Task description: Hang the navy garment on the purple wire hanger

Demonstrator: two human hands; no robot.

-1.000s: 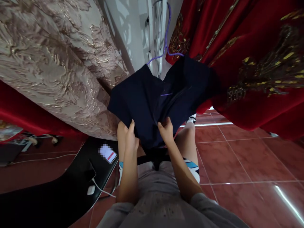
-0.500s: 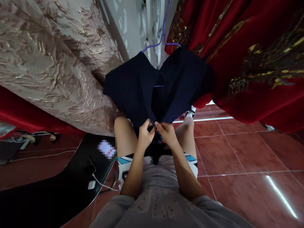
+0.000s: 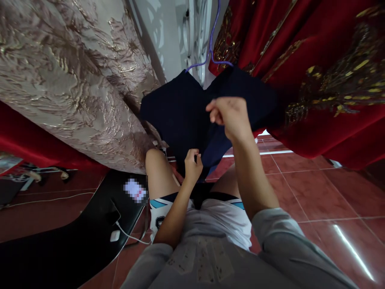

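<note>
A dark navy garment (image 3: 177,116) hangs on a purple hanger (image 3: 210,52) in front of me, between patterned drapes. My left hand (image 3: 192,164) pinches the garment's lower edge near my knees. My right hand (image 3: 231,116) is raised in front of the garment's middle, fingers curled with thumb and fingertips together; whether it grips a fold of cloth I cannot tell. I am seated, knees bare, wearing white shorts and a grey top.
A beige and gold brocade drape (image 3: 69,80) hangs at the left, a red and gold embroidered drape (image 3: 325,80) at the right. A black table (image 3: 75,245) at lower left carries a phone (image 3: 135,190) and a charger cable (image 3: 120,233). Red floor tiles (image 3: 315,200) lie to the right.
Both hands met at the garment's lower edge half a second ago. Since then my right hand rose to the garment's middle, while my left stays low on the hem.
</note>
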